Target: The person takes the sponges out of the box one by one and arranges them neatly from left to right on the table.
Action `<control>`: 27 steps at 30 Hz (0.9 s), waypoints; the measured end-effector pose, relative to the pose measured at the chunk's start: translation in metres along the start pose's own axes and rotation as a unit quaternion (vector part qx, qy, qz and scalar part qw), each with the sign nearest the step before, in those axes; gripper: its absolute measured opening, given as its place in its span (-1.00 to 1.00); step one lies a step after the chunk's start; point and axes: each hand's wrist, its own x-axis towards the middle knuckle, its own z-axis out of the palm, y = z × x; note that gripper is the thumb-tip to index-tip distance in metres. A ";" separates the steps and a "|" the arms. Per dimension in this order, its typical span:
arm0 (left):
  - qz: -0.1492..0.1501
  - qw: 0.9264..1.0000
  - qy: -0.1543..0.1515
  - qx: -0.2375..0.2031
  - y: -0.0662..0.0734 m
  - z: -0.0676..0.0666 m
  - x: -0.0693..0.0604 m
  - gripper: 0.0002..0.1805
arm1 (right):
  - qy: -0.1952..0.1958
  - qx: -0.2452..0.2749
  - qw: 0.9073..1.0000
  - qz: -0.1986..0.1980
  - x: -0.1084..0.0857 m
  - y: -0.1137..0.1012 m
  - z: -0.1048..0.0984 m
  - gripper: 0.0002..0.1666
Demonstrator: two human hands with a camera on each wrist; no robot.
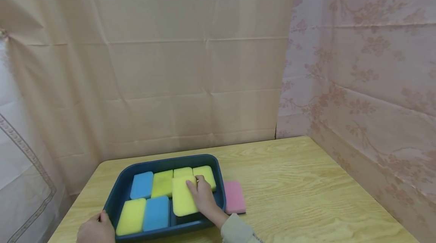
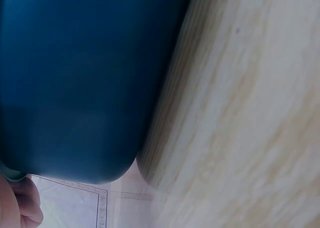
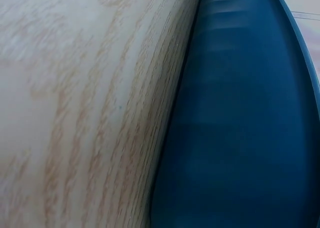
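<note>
Handling a yellow sponge over the tray

The right hand is pinching the sponge between thumb and fingers, above the gap right of a blue sponge; the left hand is gripping the tray's near-left rim. Packing is likely proceeding, the next move calling for lowering it flat and releasing. A pink sponge is lying just beside the tray. No brand is showing; a mark on the sleeve is proving unreadable.

Dark-blue tray, yellow sponges, blue sponges, pink sponge, wood-grained table, pink floral cloth
</note>
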 end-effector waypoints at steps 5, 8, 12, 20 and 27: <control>-0.001 1.000 -0.003 0.001 0.000 0.001 0.001 -0.62 | 0.006 0.002 1.000 -0.008 0.001 0.001 -0.002 -0.51; -0.003 1.000 -0.008 0.001 0.000 0.001 0.001 -0.62 | 0.010 0.000 1.000 -0.017 0.001 0.001 -0.004 -0.53; -0.007 1.000 -0.017 0.000 0.000 0.001 0.001 -0.62 | 0.005 0.002 1.000 -0.008 0.001 0.001 -0.008 -0.55; -0.018 1.000 -0.023 -0.005 0.000 0.003 0.002 -0.61 | 0.025 -0.019 0.999 -0.017 0.004 0.003 -0.017 -0.56; -0.014 1.000 -0.020 -0.002 0.000 0.002 0.002 -0.61 | 0.043 -0.036 0.998 -0.019 0.007 0.007 -0.025 -0.56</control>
